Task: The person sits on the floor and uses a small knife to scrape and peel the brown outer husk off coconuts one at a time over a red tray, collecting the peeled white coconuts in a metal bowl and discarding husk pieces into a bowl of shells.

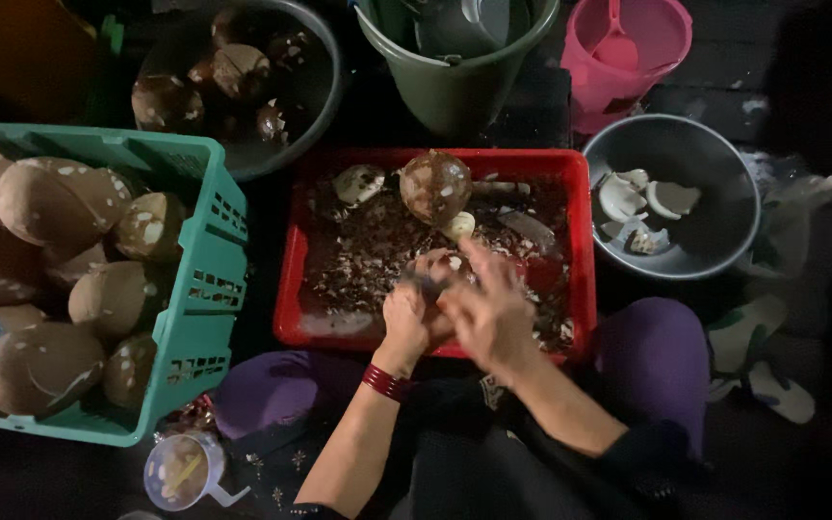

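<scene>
My left hand (404, 323), with red bangles at the wrist, grips a brown coconut piece (438, 265) over the red tray (578, 241). My right hand (488, 308) lies against the same piece, fingers curled over it; whether it holds a tool is hidden. A round husked coconut (434, 186) rests at the tray's far side, with a shell fragment (358, 183) and a knife-like blade (528, 228) beside it. Brown shavings cover the tray's floor.
A teal crate (199, 289) of husked coconuts stands at left. A dark basin (325, 87) of coconuts, a green bucket (455, 91) and a pink bucket (628, 58) stand behind. A metal bowl (724, 241) with white coconut pieces is at right. A plastic jug (180, 470) sits near my knee.
</scene>
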